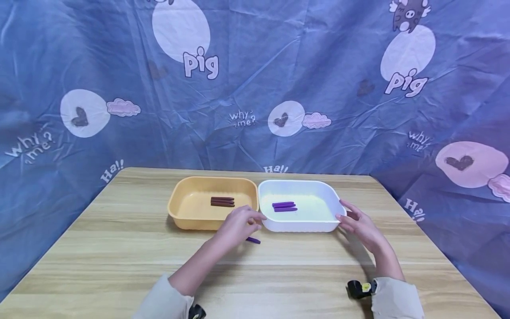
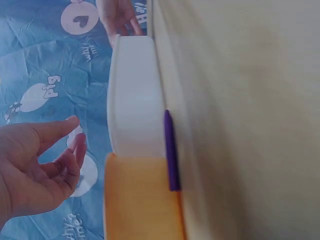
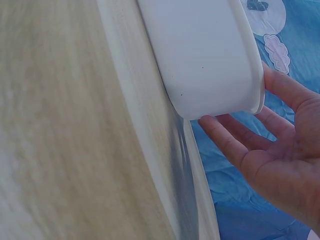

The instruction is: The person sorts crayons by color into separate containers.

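My left hand [image 1: 240, 223] hovers over the near side where an orange-yellow bin [image 1: 187, 223] meets a white bin [image 1: 299, 226]. Nothing shows between its thumb and fingers in the left wrist view. Below it on the table lies a purple crayon [image 2: 171, 150], close along the front of the bins and partly covered by the hand in the head view. At the white bin's right end, my right hand [image 1: 364, 228] holds the near corner, one digit over the rim and fingertips [image 3: 212, 125] against the outer wall.
Inside the orange-yellow bin lie brown crayons [image 1: 222, 201] side by side. Several purple crayons [image 1: 284, 206] lie in the white bin. Both bins stand on a wood-grain table [image 1: 295, 274], toward its back edge. A blue printed cloth [image 1: 239, 150] hangs behind and at the sides.
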The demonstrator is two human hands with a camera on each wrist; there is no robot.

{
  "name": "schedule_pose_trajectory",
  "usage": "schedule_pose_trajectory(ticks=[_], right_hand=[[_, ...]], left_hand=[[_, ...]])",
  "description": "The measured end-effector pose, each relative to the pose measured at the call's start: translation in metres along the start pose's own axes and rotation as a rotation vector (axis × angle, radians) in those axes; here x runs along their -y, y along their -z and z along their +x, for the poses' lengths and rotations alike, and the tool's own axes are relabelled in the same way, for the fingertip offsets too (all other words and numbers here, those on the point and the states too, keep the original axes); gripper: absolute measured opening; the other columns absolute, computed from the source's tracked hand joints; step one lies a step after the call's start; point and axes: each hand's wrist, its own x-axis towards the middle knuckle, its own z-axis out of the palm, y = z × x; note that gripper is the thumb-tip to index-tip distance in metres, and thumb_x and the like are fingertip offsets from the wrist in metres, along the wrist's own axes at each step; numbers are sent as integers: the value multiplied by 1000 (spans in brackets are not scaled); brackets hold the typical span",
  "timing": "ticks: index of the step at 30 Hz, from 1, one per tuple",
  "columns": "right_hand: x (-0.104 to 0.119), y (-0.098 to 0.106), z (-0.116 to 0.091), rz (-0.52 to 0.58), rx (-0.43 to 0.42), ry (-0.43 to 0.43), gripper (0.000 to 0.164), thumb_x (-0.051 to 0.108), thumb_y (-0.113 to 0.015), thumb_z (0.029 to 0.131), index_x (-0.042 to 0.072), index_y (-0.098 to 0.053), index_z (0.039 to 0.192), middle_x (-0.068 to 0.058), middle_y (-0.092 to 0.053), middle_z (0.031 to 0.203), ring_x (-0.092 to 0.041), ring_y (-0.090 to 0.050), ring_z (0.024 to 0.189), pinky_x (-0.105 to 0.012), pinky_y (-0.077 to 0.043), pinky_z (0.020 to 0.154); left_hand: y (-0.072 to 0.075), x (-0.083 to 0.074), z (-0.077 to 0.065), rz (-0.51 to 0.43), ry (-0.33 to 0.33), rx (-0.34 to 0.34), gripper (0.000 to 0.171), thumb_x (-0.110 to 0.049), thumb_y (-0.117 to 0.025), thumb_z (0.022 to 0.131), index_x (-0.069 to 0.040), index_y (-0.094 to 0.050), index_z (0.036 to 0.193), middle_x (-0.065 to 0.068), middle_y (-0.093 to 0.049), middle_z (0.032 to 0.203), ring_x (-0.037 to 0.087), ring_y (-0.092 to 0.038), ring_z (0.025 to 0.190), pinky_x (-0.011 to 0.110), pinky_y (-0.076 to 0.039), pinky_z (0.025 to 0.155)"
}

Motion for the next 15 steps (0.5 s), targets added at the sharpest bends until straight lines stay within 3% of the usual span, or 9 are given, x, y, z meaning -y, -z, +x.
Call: schedule_pose_trajectory(ticks=[6,15], right_hand=[[0,0,0,0,3,-1,71,13,-54,93,-1,-8,145,-37,-24,135,-3,-54,97,-28,-42,93],[2,0,0,-26,2,-12,69,15,-53,94,0,-9,146,-35,-25,135,-6,-54,98,-28,-42,92]], left_hand=[[2,13,-20,-13,26,47,19,-5,-69,79,-7,-72,98,1,-60,83,14,-55,74,25,-46,65],[1,31,-29,18,33,97,24,-1,-70,77,-4,-71,100,5,-66,91,20,-59,83,32,-48,72]])
